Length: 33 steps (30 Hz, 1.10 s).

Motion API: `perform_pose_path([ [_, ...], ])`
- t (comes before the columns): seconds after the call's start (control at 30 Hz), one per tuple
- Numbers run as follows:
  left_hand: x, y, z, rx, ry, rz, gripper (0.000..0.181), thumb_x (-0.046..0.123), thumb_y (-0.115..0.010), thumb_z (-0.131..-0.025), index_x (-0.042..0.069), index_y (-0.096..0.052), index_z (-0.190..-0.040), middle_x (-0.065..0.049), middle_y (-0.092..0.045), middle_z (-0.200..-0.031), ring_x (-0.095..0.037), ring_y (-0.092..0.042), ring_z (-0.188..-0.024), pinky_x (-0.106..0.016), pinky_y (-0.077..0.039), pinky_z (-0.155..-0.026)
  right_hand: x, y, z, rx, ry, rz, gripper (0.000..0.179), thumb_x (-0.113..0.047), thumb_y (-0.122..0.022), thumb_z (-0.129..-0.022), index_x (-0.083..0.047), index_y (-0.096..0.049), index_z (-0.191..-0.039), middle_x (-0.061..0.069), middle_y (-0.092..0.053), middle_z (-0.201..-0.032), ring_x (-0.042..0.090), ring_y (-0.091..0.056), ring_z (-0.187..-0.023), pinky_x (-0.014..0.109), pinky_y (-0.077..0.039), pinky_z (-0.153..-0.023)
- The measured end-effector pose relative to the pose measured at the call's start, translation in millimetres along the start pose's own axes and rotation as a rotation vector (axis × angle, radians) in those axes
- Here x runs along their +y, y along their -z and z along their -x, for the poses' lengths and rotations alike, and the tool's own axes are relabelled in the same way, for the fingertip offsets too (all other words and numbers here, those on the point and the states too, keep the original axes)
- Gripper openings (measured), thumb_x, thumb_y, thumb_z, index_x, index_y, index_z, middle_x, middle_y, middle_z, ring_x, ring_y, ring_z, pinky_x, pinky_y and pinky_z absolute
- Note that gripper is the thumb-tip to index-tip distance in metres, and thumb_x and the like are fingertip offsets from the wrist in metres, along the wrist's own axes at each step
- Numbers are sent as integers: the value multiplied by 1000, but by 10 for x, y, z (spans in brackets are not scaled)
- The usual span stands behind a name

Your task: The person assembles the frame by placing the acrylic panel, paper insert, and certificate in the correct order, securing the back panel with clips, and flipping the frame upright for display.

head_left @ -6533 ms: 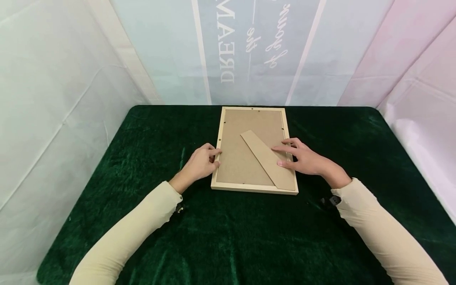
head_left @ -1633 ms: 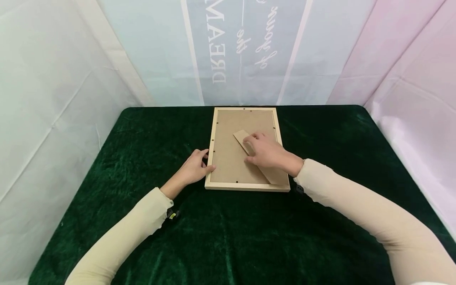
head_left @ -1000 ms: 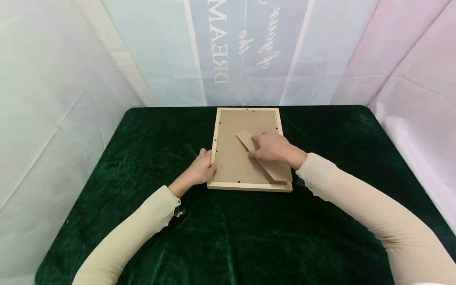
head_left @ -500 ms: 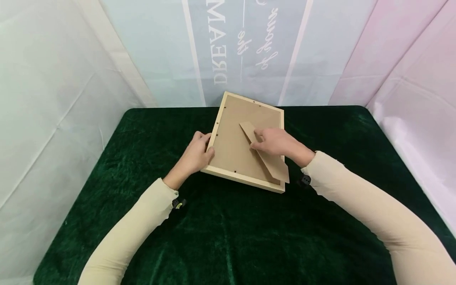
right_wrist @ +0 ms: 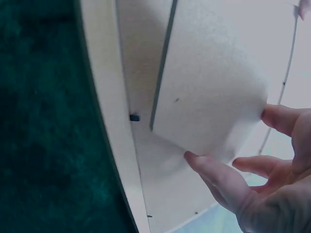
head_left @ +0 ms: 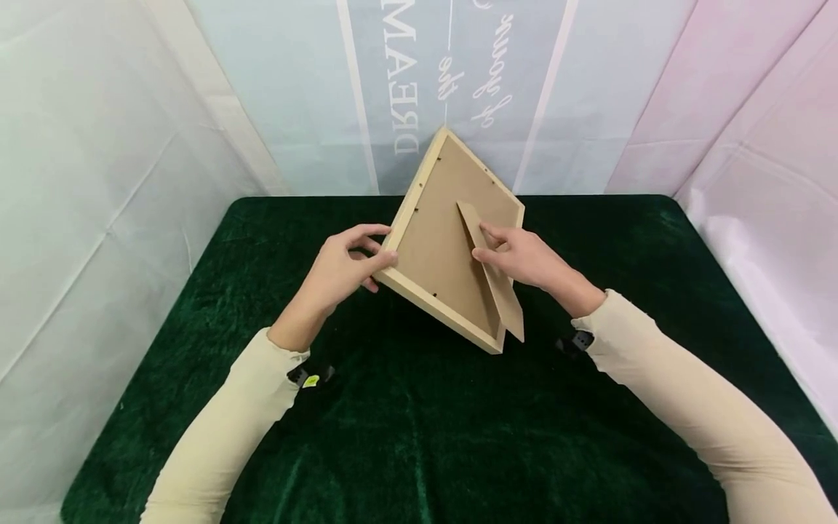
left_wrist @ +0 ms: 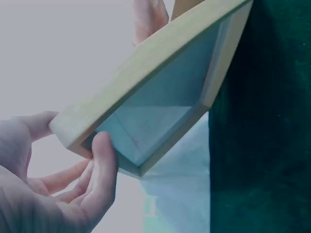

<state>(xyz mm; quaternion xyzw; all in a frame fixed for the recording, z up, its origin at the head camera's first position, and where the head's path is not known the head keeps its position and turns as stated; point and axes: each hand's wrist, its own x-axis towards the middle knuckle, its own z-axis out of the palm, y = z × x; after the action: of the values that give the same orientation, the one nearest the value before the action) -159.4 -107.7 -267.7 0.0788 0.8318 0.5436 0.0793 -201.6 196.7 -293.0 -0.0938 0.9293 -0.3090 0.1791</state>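
Note:
A light-wood picture frame [head_left: 425, 169] is tilted up off the table, its brown backboard [head_left: 432, 247] facing the head camera. My left hand [head_left: 337, 266] pinches the lower left corner between thumb and fingers. In the left wrist view a finger of that hand [left_wrist: 53, 199] lies on the front, over the clear pane [left_wrist: 160, 92]. Hinged on the back, the easel stand [head_left: 507, 302] leans slightly away from the board. My right hand [head_left: 527, 258] holds it by its edges; the right wrist view shows thumb and fingers on opposite sides of the stand [right_wrist: 214, 73].
Dark green velvet cloth [head_left: 366, 437] covers the table. A printed fabric backdrop [head_left: 314, 109] hangs right behind the far edge, close to the raised top corner. White cloth walls [head_left: 85, 182] stand at both sides. Small dark metal tabs [right_wrist: 134, 117] line the backboard's edge.
The frame lay flat and is now raised and turned, its left side lifted by my left hand. My right hand moved from the frame's right edge to the stand, which has swung outward.

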Motion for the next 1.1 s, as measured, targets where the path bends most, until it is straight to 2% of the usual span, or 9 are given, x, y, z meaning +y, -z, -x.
perform_pose_path([
  [0.1,89,32,-11,60,-57,-21,41,28,-71,-92,20,-64,-132,-13,-67,-107,-21,-68,-79,-37,-59,-62,-12,-23,16,5,21,-71,73,-55,-50,-99,-27,-19,-159,21,-44,-152,32,-63,-117,45,-56,-90],
  [0.23,212,42,-37,114,-87,-54,38,32,-71,-93,25,-67,-130,-10,-70,-109,-21,-68,-86,-34,-58,-66,-5,-44,29,30,64,-163,72,-52,-51,-100,-24,-20,-159,23,-46,-148,35,-63,-118,48,-56,-91],
  [0.4,376,83,-66,117,-115,-126,43,33,-71,-92,27,-64,-135,-7,-65,-123,-21,-65,-103,-38,-58,-81,-31,-53,47,58,90,-240,70,-51,-50,-101,-26,-20,-159,20,-46,-144,31,-63,-112,44,-56,-93],
  [0.53,463,111,-92,116,-162,-191,47,28,-72,-92,27,-62,-137,-9,-61,-126,-22,-63,-108,-40,-57,-87,-47,-87,47,66,86,-332,69,-49,-51,-101,-29,-19,-159,19,-43,-147,30,-60,-116,43,-55,-95],
  [0.7,461,158,-142,164,-229,-188,42,23,-70,-94,22,-64,-135,-10,-62,-129,-22,-60,-109,-39,-54,-88,-38,-158,32,81,91,-441,66,-44,-51,-102,-33,-19,-159,19,-40,-151,31,-56,-118,44,-53,-97],
  [0.9,416,197,-222,190,-303,-205,37,23,-65,-97,21,-64,-134,-7,-63,-130,-21,-55,-100,-33,-47,-81,-1,-279,-29,126,138,-519,67,-39,-53,-102,-35,-18,-159,20,-43,-140,30,-58,-115,44,-55,-94],
  [1.0,410,214,-284,204,-310,-243,36,21,-63,-98,23,-64,-135,-6,-62,-133,-21,-56,-101,-35,-47,-80,1,-342,-48,156,158,-522,69,-39,-55,-101,-38,-16,-159,21,-44,-137,32,-60,-114,43,-56,-91],
  [1.1,409,232,-348,216,-277,-265,38,18,-62,-99,24,-63,-136,-5,-61,-137,-22,-57,-117,-41,-49,-92,-12,-386,-61,187,160,-525,71,-39,-56,-101,-40,-15,-158,21,-47,-134,32,-62,-112,44,-57,-90],
])
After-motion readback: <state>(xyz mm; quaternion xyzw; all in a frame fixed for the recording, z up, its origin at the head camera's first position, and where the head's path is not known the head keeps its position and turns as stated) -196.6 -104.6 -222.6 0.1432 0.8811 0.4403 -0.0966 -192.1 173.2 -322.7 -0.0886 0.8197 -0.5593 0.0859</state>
